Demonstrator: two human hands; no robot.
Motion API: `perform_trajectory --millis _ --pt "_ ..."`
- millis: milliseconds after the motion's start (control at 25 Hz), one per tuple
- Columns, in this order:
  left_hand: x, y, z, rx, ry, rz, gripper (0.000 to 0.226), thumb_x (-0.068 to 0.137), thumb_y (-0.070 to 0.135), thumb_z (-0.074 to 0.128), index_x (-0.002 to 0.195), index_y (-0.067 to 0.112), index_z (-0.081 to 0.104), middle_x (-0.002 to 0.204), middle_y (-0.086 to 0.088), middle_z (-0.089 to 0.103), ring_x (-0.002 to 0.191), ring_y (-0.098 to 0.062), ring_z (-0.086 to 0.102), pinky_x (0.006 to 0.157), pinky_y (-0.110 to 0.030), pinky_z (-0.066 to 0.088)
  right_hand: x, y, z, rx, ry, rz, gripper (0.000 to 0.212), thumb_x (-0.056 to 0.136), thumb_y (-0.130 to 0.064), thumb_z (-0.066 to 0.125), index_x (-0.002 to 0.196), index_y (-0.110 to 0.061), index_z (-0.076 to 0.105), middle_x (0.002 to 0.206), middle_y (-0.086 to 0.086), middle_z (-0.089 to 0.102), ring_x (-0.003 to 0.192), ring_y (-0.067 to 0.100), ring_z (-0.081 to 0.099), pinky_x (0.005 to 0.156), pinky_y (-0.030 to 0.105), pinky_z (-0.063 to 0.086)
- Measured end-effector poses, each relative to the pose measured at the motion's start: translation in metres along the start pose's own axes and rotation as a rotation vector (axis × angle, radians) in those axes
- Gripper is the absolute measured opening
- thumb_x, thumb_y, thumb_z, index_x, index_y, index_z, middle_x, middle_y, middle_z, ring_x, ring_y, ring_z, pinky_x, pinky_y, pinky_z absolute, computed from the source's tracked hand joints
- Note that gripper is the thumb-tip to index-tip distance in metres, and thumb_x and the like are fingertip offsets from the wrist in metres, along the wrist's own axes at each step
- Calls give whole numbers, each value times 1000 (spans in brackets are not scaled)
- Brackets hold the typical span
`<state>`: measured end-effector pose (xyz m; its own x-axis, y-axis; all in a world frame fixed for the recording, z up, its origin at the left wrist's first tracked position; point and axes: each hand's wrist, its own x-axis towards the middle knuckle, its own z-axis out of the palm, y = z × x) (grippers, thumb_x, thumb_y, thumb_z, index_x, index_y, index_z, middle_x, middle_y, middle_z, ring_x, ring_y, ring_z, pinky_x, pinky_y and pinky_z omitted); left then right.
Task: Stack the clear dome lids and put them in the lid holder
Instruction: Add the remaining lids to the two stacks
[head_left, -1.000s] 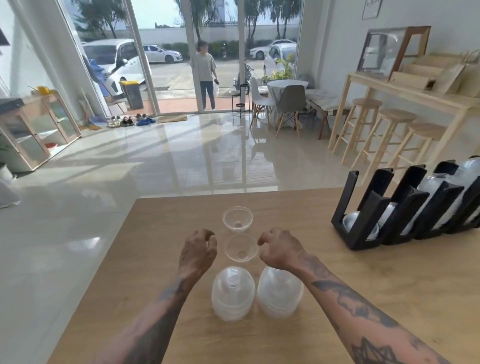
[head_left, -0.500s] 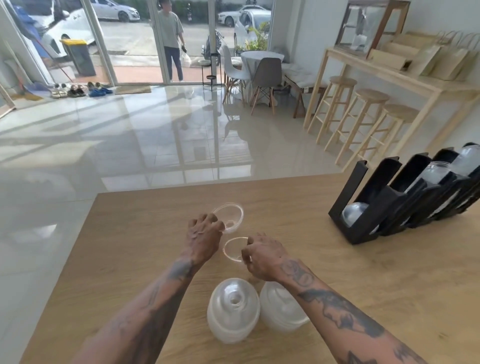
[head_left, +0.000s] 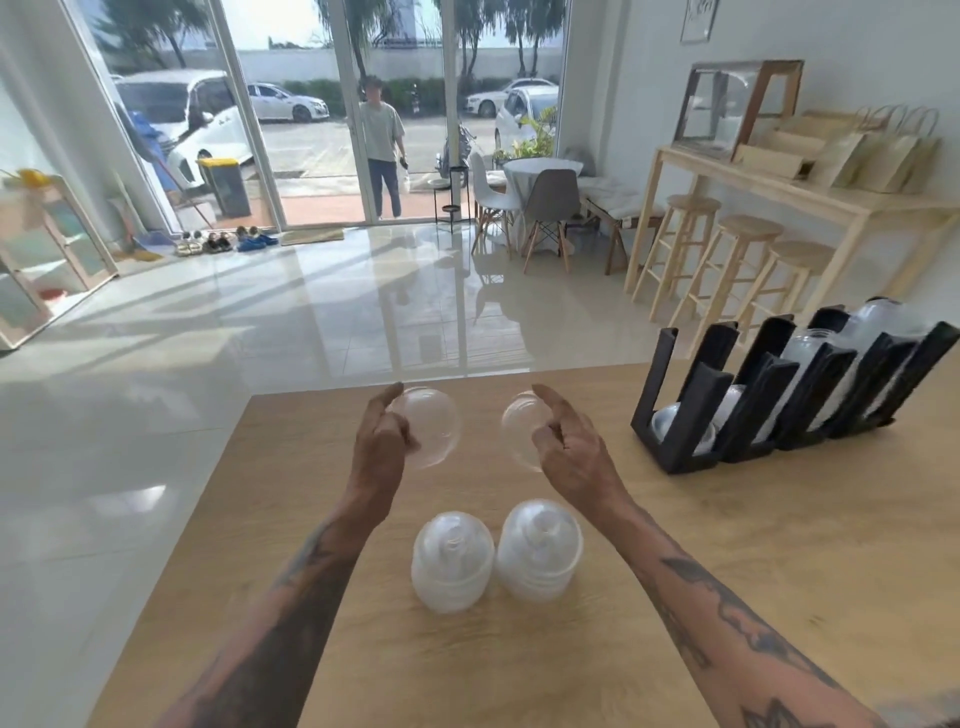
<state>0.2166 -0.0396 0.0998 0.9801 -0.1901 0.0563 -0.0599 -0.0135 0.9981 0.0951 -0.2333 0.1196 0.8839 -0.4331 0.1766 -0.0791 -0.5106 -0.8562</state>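
Two tattooed forearms are entering from the bottom corners of the frame and reaching forward over the light wooden countertop (head_left: 727, 545). Nearest the camera, in the lower centre, two stacks of clear plastic dome lids are standing side by side on that surface: the left stack (head_left: 452, 561) and the right stack (head_left: 538, 551), close together; contact between them cannot be determined.

Beyond the stacks, in the centre of the frame, both hands are being held above the countertop. The left hand (head_left: 379, 447) is gripping a single clear dome lid (head_left: 431, 434) at its left edge, with the fingers lying together along the rim. The right hand (head_left: 566, 449) is gripping a second clear dome lid (head_left: 522, 431) at its right edge, with the fingers curled and close together. The two lids are facing each other and are remaining apart, with a gap between them.

Farther back, at the right of the frame, a black slotted lid holder (head_left: 691, 415) is sitting on the countertop, with clear lids resting in its compartments.

In the upper centre, a person (head_left: 383, 150) is standing outside the glass doors.
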Motion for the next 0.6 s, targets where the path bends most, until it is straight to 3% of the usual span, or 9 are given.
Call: perform_trajectory --millis 120,240,400,600 --pt "-34 16 5 -87 -106 -113 64 72 49 74 127 23 56 105 -2 63 78 -15 57 66 -34 49 -23 3 -23 98 -20 130 75 69 -42 79 135 -43 43 116 -1 41 103 13 47 79 24 41" --pt "-57 10 9 28 -174 -189 91 48 42 95 125 24 50 108 -3 66 76 -14 58 65 -33 45 -39 17 -25 127 -96 258 81 55 -43 85 125 -40 45 125 3 36 111 16 42 85 32 43" --pt "-64 -4 9 92 -195 -255 95 41 40 94 125 22 54 108 -4 70 83 -16 71 63 -27 53 -43 36 -12 162 -98 366 71 56 -42 81 119 -36 48 125 3 38 111 15 47 88 33 49" --pt "-64 -36 -9 216 -287 -212 83 50 41 87 125 33 54 111 2 68 92 -9 70 73 -25 55 -42 63 11 43 -69 362 72 60 -48 73 127 -31 50 126 -1 40 119 16 44 95 35 47"
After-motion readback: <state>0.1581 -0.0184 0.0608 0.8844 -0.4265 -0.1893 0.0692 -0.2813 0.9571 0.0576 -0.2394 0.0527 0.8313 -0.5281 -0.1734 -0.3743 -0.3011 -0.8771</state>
